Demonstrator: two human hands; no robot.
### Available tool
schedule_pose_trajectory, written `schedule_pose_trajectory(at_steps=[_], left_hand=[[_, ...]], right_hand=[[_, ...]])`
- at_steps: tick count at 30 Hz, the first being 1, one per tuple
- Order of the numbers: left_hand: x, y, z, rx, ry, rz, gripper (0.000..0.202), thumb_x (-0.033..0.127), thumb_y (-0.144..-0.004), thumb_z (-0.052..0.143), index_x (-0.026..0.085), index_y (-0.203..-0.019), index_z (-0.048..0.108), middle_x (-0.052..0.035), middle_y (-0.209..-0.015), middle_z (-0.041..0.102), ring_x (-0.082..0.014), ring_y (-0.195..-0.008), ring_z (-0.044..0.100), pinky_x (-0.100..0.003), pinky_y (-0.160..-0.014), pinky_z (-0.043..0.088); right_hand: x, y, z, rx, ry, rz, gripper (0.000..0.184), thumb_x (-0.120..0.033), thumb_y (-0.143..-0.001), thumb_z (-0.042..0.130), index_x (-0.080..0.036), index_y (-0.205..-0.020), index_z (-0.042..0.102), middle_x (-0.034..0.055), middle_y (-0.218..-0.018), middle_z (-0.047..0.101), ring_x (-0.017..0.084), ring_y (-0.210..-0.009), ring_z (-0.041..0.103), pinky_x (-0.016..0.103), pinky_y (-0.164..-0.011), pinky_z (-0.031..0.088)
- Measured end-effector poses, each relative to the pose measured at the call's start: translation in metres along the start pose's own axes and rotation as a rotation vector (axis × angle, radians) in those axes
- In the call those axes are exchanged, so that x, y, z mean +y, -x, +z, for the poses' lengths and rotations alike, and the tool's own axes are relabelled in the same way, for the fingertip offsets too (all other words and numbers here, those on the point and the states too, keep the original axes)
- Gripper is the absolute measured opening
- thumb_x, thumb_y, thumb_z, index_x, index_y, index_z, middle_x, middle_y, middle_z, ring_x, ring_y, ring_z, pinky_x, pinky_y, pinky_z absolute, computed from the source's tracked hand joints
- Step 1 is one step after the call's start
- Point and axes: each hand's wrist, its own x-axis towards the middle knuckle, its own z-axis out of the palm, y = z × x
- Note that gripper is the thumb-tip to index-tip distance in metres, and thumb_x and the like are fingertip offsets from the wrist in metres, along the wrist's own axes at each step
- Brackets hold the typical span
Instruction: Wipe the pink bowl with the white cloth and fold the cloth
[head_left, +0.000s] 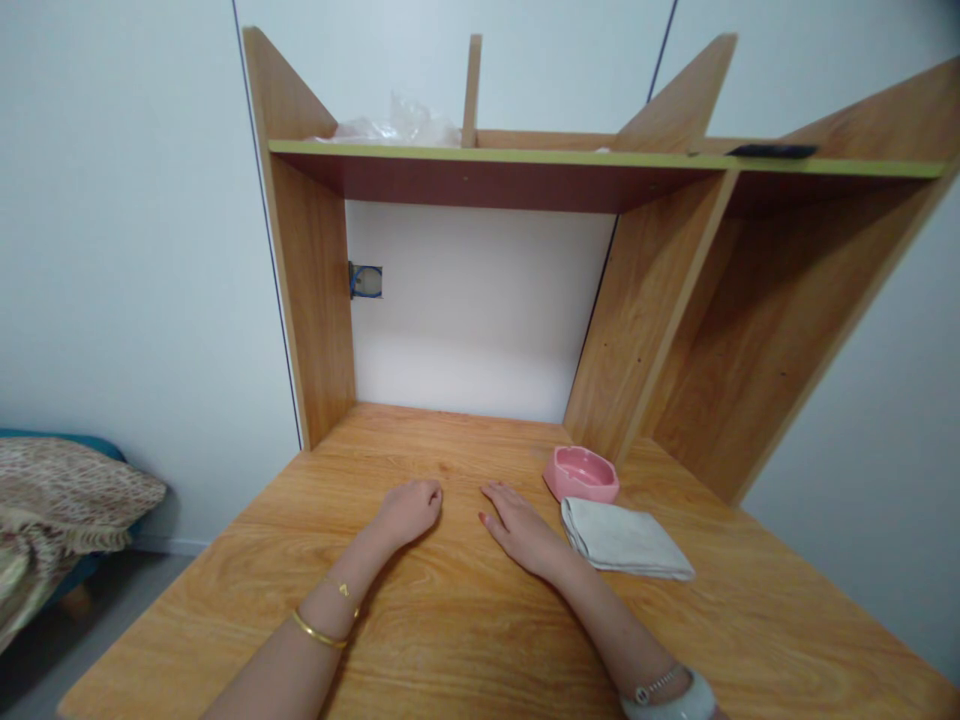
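Note:
My left hand (411, 510) rests on the wooden desk (450, 650) with its fingers curled into a loose fist. No object shows in it, though the palm faces away from view. Lying palm down to the right, my right hand (521, 530) is open, its fingers stretched out and the thumb apart. Nearest to it is a folded pale grey cloth (630, 540), just right of the wrist and not held. A pink ashtray (581, 475) with a notched rim stands upright behind the cloth, close against its far edge.
A wooden shelf unit (660, 320) rises from the back of the desk. Its upper board carries a clear plastic bag (397, 125) and a flat black object (772, 151). An uncovered wall socket box (366, 281) shows blue wires. At far left is a patterned throw (67, 500) over blue furniture.

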Motion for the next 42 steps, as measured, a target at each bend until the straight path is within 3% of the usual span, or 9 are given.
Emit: schedule_pose_trajectory(at_steps=[18,29,42], left_hand=[[0.0002,-0.0002,0.0003,0.000,0.004,-0.008,0.027,0.022,-0.082,0.032,0.018,-0.083,0.058,-0.0080,-0.086,0.064,-0.0202,-0.081,0.059,-0.028,-0.067,0.041],[0.0005,0.0002,-0.0005,-0.006,0.007,-0.010,0.027,0.022,-0.082,0.033,0.018,-0.084,0.059,-0.0072,-0.085,0.065,-0.0194,-0.080,0.059,-0.027,-0.068,0.041],[0.0010,0.0010,-0.0009,0.001,0.000,-0.005,0.027,0.021,-0.081,0.032,0.018,-0.084,0.059,-0.0083,-0.086,0.065,-0.0211,-0.081,0.059,-0.029,-0.068,0.041]], right_hand=[[-0.0014,0.0001,-0.0011,0.002,0.018,-0.003,0.052,-0.034,-0.085,0.033,-0.006,-0.129,0.038,0.0141,-0.138,0.033,0.020,-0.129,0.025,0.035,-0.105,0.020],[-0.0001,0.0004,0.0000,0.021,0.006,-0.003,0.049,-0.035,-0.085,0.033,-0.012,-0.129,0.039,0.0109,-0.137,0.035,0.020,-0.128,0.026,0.038,-0.105,0.020],[-0.0049,0.0024,-0.0042,0.001,0.013,0.008,0.051,-0.034,-0.086,0.033,-0.007,-0.129,0.038,0.0141,-0.137,0.033,0.020,-0.129,0.025,0.035,-0.106,0.020]])
